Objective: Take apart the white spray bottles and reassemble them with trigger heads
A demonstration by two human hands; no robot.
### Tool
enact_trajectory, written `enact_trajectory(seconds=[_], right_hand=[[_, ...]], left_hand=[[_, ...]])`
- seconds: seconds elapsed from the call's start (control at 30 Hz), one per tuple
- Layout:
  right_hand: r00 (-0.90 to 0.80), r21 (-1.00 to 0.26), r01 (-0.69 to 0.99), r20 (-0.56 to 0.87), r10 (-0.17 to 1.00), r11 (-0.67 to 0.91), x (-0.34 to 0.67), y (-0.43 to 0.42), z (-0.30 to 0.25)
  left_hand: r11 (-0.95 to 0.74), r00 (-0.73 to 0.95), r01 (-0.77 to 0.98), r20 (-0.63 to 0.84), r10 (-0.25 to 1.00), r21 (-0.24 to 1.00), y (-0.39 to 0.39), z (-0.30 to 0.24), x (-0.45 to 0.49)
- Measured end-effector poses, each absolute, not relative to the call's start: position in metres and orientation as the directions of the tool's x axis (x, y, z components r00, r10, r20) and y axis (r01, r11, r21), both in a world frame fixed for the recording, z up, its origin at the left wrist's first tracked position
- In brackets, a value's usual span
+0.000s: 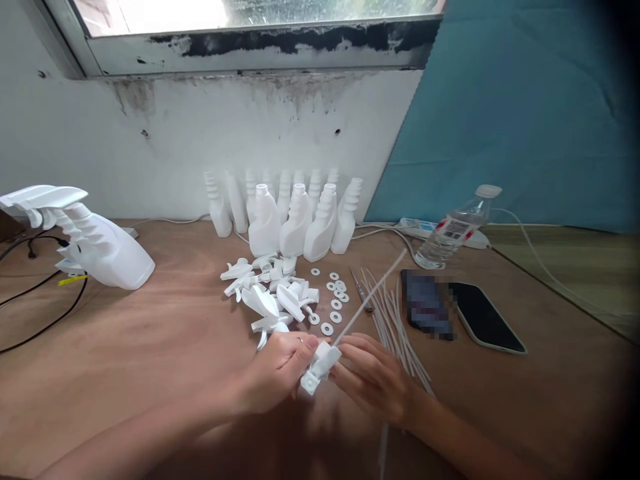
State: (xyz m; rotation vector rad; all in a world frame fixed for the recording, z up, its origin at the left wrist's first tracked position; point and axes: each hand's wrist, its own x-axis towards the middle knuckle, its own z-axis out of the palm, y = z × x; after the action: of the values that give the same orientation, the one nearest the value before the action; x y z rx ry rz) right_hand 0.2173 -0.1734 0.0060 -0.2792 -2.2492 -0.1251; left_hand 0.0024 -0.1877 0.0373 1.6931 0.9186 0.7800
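Low in the middle of the view, my left hand (277, 370) is closed round a white trigger spray head (319, 370), its thumb lying along the upper side. From the spray head's collar a thin white dip tube (373, 295) slants up and to the right. My right hand (377, 377) has its curled fingers against the spray head's right side, close to the tube's lower end; the exact finger contact is partly hidden. Just beyond my hands lie a pile of white spray head parts (273, 293) and several flat white washers (336, 305). Loose dip tubes (400, 333) lie beside my right hand.
Several white bottles (265, 223) stand against the wall. An assembled spray bottle (107, 247) leans at left near black cables (65, 323). A screwdriver (361, 291), a blurred dark object (427, 303), a phone (487, 319), a water bottle (453, 230) and a power strip (423, 227) are on the right.
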Motion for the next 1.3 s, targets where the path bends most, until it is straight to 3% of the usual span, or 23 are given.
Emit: enact_trajectory(seconds=[0.17, 0.27, 0.37, 0.43, 0.47, 0.57, 0.63, 0.8, 0.97, 1.13, 1.3], right_hand=[[-0.597, 0.045, 0.302, 0.788, 0.152, 0.952, 0.227, -0.171, 0.012], [-0.566, 0.072, 0.3, 0.816, 0.117, 0.951, 0.233, -0.168, 0.008], [-0.527, 0.055, 0.328, 0.839, 0.134, 0.943, 0.236, -0.166, 0.0], [-0.518, 0.016, 0.327, 0.839, 0.165, 0.945, 0.233, -0.166, -0.004], [-0.519, -0.011, 0.314, 0.835, 0.181, 0.949, 0.232, -0.166, -0.005], [-0.519, -0.103, 0.27, 0.822, 0.235, 0.957, 0.227, -0.169, -0.007], [-0.519, -0.161, 0.248, 0.811, 0.271, 0.955, 0.227, -0.171, -0.008], [-0.55, -0.204, 0.209, 0.785, 0.287, 0.957, 0.229, -0.173, -0.014], [-0.546, -0.213, 0.177, 0.791, 0.276, 0.961, 0.228, -0.17, -0.018], [-0.523, -0.15, 0.141, 0.828, 0.203, 0.978, 0.229, -0.169, -0.001], [-0.474, -0.055, 0.061, 0.877, 0.077, 0.997, 0.232, -0.182, -0.001]], left_hand=[[-0.222, 0.702, 0.237, -0.008, 0.712, 0.946, -0.17, 0.061, 0.003], [-0.408, 0.769, 0.233, 0.09, 0.632, 0.883, -0.16, 0.073, 0.007], [-0.735, 0.682, 0.342, 0.383, 0.622, 0.585, -0.129, 0.081, 0.001], [-0.761, 0.471, 0.545, 0.622, 0.625, 0.353, -0.093, 0.078, -0.013], [-0.671, 0.321, 0.67, 0.691, 0.647, 0.317, -0.073, 0.073, -0.024], [-0.416, -0.014, 0.794, 0.697, 0.717, 0.444, -0.016, 0.045, -0.061], [-0.262, -0.163, 0.72, 0.523, 0.837, 0.643, 0.009, 0.02, -0.081], [-0.196, -0.129, 0.675, 0.375, 0.918, 0.711, 0.028, -0.018, -0.1], [-0.209, -0.087, 0.715, 0.381, 0.92, 0.667, 0.024, -0.009, -0.098], [-0.319, -0.076, 0.747, 0.552, 0.831, 0.584, 0.012, 0.019, -0.11], [-0.389, -0.001, 0.86, 0.763, 0.647, 0.331, -0.003, 0.049, -0.128]])
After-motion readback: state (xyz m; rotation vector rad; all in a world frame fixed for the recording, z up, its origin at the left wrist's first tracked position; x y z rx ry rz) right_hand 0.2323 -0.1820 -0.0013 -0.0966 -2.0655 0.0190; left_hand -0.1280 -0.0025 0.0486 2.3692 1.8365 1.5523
